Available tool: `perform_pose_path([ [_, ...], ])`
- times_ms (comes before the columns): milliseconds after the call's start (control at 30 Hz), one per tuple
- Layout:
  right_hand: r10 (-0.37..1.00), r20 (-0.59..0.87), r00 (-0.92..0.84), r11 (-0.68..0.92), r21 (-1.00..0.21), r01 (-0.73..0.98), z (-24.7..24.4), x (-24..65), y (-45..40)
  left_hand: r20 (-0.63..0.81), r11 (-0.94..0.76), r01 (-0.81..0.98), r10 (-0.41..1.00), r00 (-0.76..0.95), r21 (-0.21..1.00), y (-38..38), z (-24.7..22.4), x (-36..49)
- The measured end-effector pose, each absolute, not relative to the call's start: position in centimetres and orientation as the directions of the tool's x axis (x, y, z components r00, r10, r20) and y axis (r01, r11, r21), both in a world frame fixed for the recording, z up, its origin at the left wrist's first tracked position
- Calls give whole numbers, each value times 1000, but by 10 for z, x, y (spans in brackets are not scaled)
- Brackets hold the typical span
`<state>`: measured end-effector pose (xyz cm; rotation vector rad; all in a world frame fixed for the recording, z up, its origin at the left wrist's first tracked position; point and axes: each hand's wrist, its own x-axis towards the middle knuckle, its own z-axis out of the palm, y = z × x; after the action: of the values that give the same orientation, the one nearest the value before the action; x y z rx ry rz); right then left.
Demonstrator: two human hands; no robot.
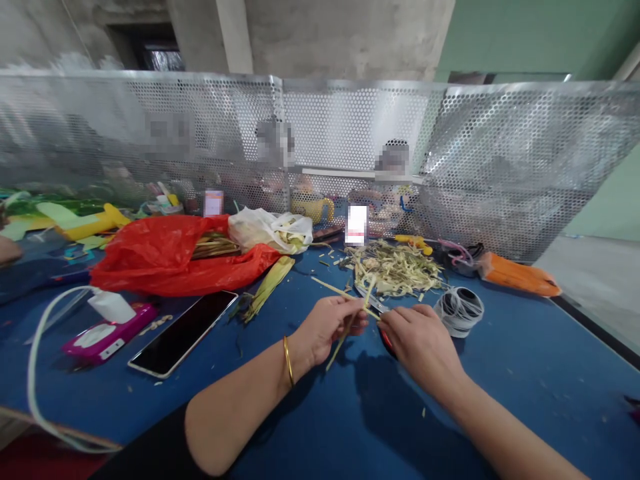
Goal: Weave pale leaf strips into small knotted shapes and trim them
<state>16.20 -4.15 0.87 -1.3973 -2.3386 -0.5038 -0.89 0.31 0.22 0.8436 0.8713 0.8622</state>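
My left hand [336, 327], with a gold bangle at its wrist, pinches thin pale plant strips [369, 293] that cross one another above the blue table. One strip end hangs down below its fingers. Close on the right, my right hand [420, 337] is closed, its fingertips at the end of a strip and over the red-handled scissors [387, 339]. The scissor blades point up and left, toward a pile of dry strips [400, 267]. Its fingertips are partly hidden, so its exact grip on strip or scissors is unclear.
Right of the hands are a spool of white cord [459, 311] and an orange packet [520, 275]. At left lie a black phone [185, 333], a magenta power strip [110, 337], a red plastic bag [145, 257] and a husk bundle [270, 287]. A perforated metal screen [350, 127] stands behind.
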Motion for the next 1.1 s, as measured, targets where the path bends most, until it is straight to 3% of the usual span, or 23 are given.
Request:
perform_pose_path([
  [333,804,309,-508,585,-253,771,23,151,-57,-194,207,-6,925,326,978,2,3,-8],
  [467,833,451,-319,498,-361,788,37,162,-56,-189,173,79,851,490,982,-1,12,-13],
  [533,869,451,-202,407,-421,811,37,167,-51,-206,169,118,774,599,978,-5,15,-13],
  [633,951,239,-198,309,-660,685,30,167,-44,-245,187,161,665,705,969,-13,14,-10],
  [700,964,67,-256,189,-852,489,23,163,-41,-276,199,194,617,737,961,-18,11,-8],
  [767,961,-35,-275,54,-950,307,18,158,-40,-279,165,225,597,753,960,-20,8,-6],
  [900,989,-34,-146,-10,-987,162,13,153,-42,-218,79,217,621,753,973,-21,6,-5],
  [1100,998,54,13,51,-984,169,4,144,-44,-232,29,273,621,749,961,-23,3,-4],
])
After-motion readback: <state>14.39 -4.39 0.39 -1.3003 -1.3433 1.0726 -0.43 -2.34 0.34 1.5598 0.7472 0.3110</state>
